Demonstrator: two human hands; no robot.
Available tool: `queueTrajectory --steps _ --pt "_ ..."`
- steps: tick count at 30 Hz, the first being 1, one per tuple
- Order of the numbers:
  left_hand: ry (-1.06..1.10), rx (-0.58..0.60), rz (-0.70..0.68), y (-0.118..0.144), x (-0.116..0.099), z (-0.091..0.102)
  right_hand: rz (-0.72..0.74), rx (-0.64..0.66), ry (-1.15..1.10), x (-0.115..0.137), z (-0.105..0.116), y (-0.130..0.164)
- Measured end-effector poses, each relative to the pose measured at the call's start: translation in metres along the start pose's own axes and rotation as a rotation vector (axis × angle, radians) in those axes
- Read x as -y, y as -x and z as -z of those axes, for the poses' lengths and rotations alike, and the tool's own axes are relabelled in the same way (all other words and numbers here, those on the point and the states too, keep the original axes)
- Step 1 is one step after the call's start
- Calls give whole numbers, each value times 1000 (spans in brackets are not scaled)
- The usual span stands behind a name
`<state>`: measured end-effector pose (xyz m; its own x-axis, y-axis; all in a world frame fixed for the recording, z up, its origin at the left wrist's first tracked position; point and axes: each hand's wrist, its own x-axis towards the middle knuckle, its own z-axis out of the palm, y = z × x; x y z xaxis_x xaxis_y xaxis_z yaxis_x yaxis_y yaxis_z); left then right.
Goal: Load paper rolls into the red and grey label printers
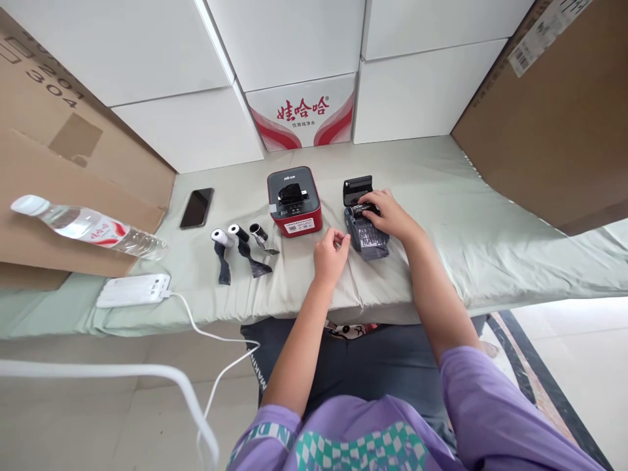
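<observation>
A small dark handheld printer (351, 224) lies on the cloth with its lid (358, 188) raised. My right hand (386, 212) reaches over it, fingers curled round a paper roll (362, 209) at its opening. A dark printed strip (371, 239) hangs out over the printer's front. My left hand (332, 254) rests on the cloth just left of this printer, loosely closed, nothing visible in it. Left of both hands stands a red and black label printer (297, 201) with a black piece on top. Further left, several small rolls (239, 233) stand with dark strips trailing toward me.
A black phone (197, 208), a white power bank (133, 290) with a white cable (196, 324), and a tilted water bottle (93, 227) are on the left. White boxes (304, 112) line the back. Cardboard boxes stand at the left and right (544, 124).
</observation>
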<state>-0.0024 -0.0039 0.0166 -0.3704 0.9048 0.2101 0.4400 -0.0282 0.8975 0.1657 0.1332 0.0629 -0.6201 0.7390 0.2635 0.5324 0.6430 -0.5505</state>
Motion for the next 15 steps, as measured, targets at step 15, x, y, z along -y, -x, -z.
queueTrajectory --steps 15 --pt "38 4 1 -1 3 -1 16 -235 -80 -26 -16 -4"
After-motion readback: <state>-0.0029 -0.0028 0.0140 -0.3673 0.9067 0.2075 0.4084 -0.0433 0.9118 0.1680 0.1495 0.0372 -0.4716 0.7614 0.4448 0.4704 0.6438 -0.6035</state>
